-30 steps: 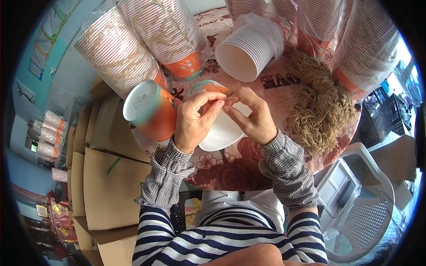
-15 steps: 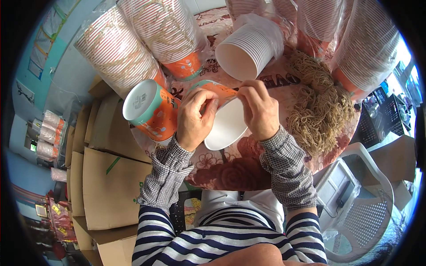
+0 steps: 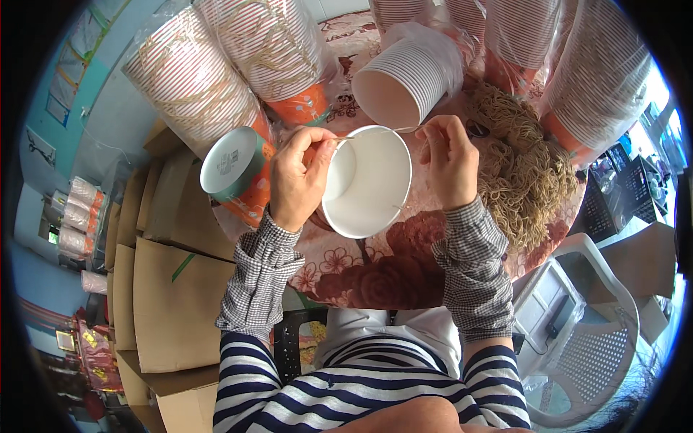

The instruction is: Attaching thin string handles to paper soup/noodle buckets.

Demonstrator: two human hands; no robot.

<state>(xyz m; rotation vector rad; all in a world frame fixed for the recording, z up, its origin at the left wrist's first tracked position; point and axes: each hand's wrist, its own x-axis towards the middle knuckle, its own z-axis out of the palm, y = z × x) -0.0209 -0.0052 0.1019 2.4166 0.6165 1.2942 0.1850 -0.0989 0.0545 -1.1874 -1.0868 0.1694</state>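
A thin tan cord (image 3: 401,130) stretches between my hands, across the far rim of a white-lined paper bucket (image 3: 375,184). My left hand (image 3: 297,179) pinches one end, its fingers close to the bucket's left side. The other end runs to my right hand (image 3: 453,160), whose thumb and fingers are closed on it just off the bucket's right rim. The bucket tilts with its mouth toward me. A small bit of cord pokes through its near right wall. Left of my left hand, an orange and green paper bucket (image 3: 232,167) lies tipped, its pale base showing.
A heap of tan cords (image 3: 527,180) lies to the right on the flowered tablecloth (image 3: 382,278). Bagged stacks of striped-rim buckets (image 3: 191,68) stand along the far side, beside an open-ended nested stack (image 3: 393,90). Cardboard boxes (image 3: 184,303) flank the left; a white chair (image 3: 592,353) stands right.
My hands have moved apart, drawing the cord out between them. The bucket has turned, so its open mouth now faces me more fully.
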